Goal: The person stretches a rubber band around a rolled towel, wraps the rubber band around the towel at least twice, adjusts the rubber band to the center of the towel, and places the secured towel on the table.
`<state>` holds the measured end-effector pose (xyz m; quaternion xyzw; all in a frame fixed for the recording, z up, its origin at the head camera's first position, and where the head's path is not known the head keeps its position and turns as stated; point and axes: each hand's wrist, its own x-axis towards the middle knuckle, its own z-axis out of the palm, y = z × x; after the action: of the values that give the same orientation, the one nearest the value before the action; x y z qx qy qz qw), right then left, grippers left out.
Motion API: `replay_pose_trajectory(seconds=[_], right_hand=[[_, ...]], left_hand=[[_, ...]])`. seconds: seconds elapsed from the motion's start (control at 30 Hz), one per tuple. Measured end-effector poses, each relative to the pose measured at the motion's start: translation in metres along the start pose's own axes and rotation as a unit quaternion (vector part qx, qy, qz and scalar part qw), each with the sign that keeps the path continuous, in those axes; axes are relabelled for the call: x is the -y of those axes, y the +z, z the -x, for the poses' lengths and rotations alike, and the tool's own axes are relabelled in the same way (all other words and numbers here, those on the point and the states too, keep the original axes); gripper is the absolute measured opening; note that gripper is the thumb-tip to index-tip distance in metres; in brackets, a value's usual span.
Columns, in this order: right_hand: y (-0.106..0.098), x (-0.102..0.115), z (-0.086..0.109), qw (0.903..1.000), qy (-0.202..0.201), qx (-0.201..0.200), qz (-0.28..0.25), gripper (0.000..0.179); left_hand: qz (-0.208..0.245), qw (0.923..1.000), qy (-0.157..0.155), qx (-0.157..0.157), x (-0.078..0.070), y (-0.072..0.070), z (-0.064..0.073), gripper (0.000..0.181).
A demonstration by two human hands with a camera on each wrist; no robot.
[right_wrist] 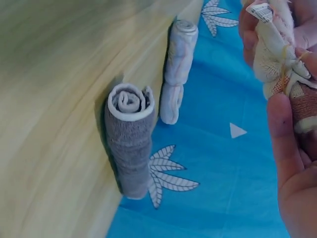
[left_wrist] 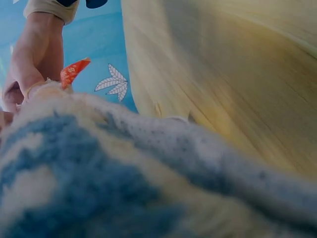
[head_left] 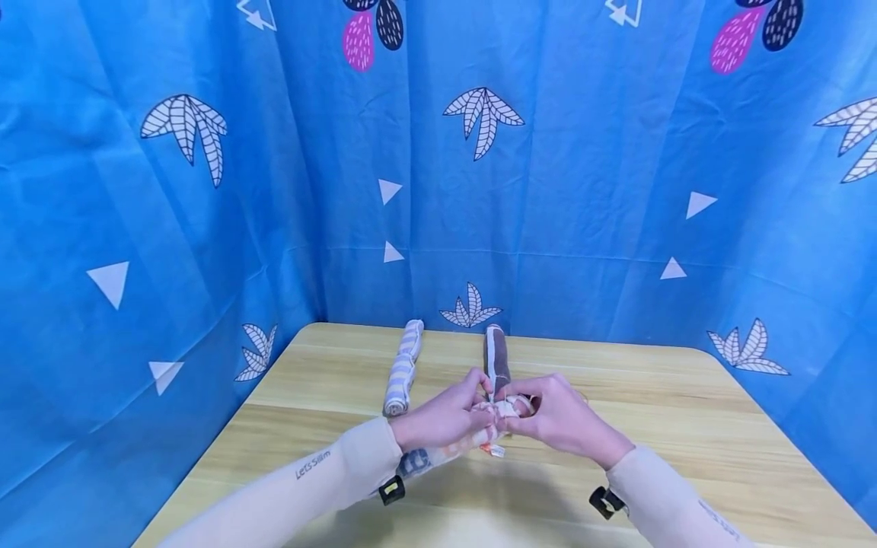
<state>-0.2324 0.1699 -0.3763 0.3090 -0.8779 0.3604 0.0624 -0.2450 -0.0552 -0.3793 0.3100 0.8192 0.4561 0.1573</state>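
Over the table, my left hand (head_left: 448,412) and right hand (head_left: 558,417) meet at a rolled towel (head_left: 448,450), pale with blue and orange markings. Both hands grip its right part with bent fingers. A thin yellowish band (right_wrist: 285,69) circles the roll between the fingers in the right wrist view. My right thumb (right_wrist: 283,126) lies along the towel just below that band. An orange tag (left_wrist: 73,73) sticks out of the roll in the left wrist view, where blurred blue and cream cloth fills the foreground. Fingers partly hide the gripped part.
Behind the hands, a grey-brown rolled towel (head_left: 499,354) lies on the wooden table (head_left: 658,426). Left of it lies a striped white and lavender rolled towel (head_left: 404,369). A blue patterned curtain (head_left: 582,190) hangs around the table's back and sides.
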Motion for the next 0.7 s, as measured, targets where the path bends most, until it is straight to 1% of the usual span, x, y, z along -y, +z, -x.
replay_pose_trajectory(seconds=[0.13,0.27,0.37,0.43,0.5,0.6,0.7], right_hand=[[0.002,-0.005,-0.001,0.9993,0.011,0.015,-0.031,0.024],[0.003,-0.008,-0.001,0.9981,0.009,0.035,-0.051,0.027],[0.003,-0.009,-0.002,0.9964,0.004,0.051,-0.069,0.028],[0.002,-0.01,-0.003,0.9941,0.002,0.066,-0.087,0.028],[0.0,-0.01,-0.004,0.9917,0.002,0.078,-0.102,0.029],[-0.004,-0.011,-0.006,0.9868,0.011,0.095,-0.131,0.03],[-0.007,-0.01,-0.007,0.9828,0.016,0.104,-0.151,0.035]], left_hand=[[-0.004,0.9999,0.009,0.007,0.002,0.0,0.002,0.026],[-0.011,0.9999,0.002,0.011,0.003,-0.002,0.003,0.027],[-0.004,0.9998,-0.007,0.017,0.004,-0.004,0.003,0.027],[0.015,0.9995,-0.008,0.026,0.007,-0.007,0.002,0.027],[0.045,0.9983,-0.009,0.037,0.01,-0.01,0.001,0.028],[0.088,0.9946,-0.008,0.054,0.016,-0.017,-0.001,0.031],[0.119,0.9904,-0.016,0.068,0.021,-0.023,-0.003,0.034]])
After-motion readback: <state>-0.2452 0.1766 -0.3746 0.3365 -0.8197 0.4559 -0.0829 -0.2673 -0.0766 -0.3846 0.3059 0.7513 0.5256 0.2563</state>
